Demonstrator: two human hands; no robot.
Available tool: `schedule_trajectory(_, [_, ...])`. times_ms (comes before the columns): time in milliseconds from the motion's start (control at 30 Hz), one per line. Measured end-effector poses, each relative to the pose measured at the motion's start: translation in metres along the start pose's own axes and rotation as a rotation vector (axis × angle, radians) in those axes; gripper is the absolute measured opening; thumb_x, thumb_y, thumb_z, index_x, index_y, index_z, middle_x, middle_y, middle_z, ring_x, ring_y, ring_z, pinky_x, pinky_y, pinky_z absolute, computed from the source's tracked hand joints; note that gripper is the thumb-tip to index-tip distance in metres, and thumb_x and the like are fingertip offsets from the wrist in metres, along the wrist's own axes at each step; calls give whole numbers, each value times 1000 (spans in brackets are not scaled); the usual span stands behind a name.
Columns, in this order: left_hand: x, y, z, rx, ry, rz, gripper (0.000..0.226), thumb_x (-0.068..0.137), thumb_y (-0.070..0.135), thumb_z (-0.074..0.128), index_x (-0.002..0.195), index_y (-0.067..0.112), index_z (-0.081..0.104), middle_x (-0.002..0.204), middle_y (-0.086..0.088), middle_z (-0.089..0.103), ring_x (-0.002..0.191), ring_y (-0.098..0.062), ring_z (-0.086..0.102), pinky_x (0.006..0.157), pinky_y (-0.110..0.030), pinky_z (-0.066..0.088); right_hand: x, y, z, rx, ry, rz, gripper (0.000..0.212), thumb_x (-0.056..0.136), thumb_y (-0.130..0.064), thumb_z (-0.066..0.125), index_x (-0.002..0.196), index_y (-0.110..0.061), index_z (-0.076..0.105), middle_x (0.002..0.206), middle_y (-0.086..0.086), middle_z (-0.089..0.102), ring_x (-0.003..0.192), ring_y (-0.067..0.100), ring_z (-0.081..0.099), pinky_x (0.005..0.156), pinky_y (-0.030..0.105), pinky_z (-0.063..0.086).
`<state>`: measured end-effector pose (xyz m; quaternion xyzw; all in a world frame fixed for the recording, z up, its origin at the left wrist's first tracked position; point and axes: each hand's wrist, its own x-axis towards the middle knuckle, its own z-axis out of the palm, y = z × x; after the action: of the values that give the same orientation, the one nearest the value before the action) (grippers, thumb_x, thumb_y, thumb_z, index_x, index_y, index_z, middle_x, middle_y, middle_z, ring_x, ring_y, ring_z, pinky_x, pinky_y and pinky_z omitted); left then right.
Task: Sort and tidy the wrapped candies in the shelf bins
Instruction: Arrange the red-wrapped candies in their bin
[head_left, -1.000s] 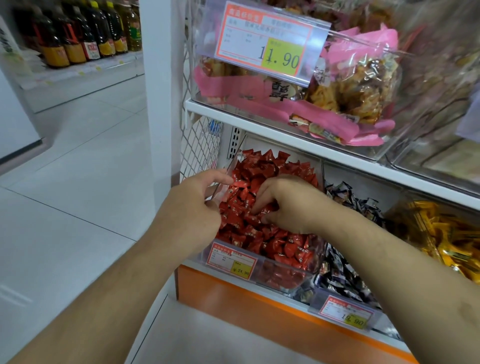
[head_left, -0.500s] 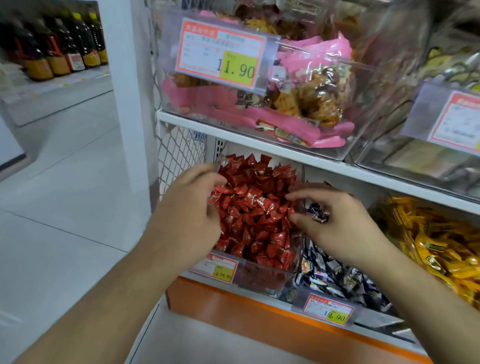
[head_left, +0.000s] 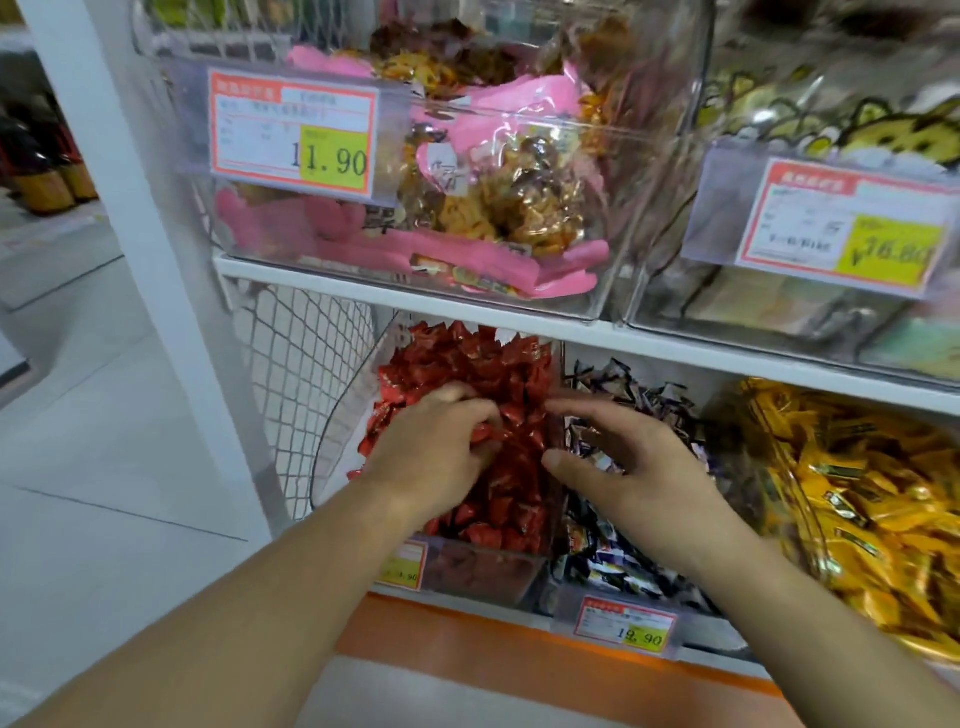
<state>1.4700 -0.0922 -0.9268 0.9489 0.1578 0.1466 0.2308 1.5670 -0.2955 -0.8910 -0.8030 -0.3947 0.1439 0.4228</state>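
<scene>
the left hand (head_left: 436, 447) is digging curled fingers into the red candies (head_left: 498, 374) at frame centre, seemingly gripping some. the right hand (head_left: 628, 462) is hovering spread and empty over the dark-wrapped candies (head_left: 618, 561) just right of the bin divider. the red heap lies directly under the left hand, which is nearer.

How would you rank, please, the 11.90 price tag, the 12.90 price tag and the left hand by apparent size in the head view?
1. 11.90 price tag
2. left hand, possibly close to the first; its nearness to the camera makes this unsure
3. 12.90 price tag
</scene>
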Motion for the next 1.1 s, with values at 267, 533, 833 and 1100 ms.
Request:
schedule_trajectory(267, [-12,-1,-19,15,95,-173,7,93,26,70,94,32,66,113,14,55,102,-13,58,88,-37,55,-1,3,1,22,5,9,50,80,-64,69,128,-52,63,146,-33,51,138,-4,46,119,35,40])
schedule_trajectory(533, [-6,23,-23,-144,-22,-33,40,97,43,65,136,40,56,137,22,49,123,0,47,103,-22,36,-2,7,4,87,17,-5,42,88,-46,76,129,-48,65,143,-33,54,138,-8,45,120,35,38])
schedule_trajectory(833, [5,8,1,43,-52,-84,25,89,57,69,91,33,76,118,18,59,116,-13,53,105,-38,43,0,9,3,177,-1,-23,40,87,-38,78,127,-41,69,143,-29,56,136,-9,47,121,31,37])
schedule_trajectory(1100, [-4,-4,-13,-5,67,-208,14,90,30,75,78,27,71,113,15,65,101,-8,63,87,-24,47,-1,9,3,207,-12,-13,40,88,-37,77,126,-41,69,146,-28,54,138,-8,47,122,30,36])
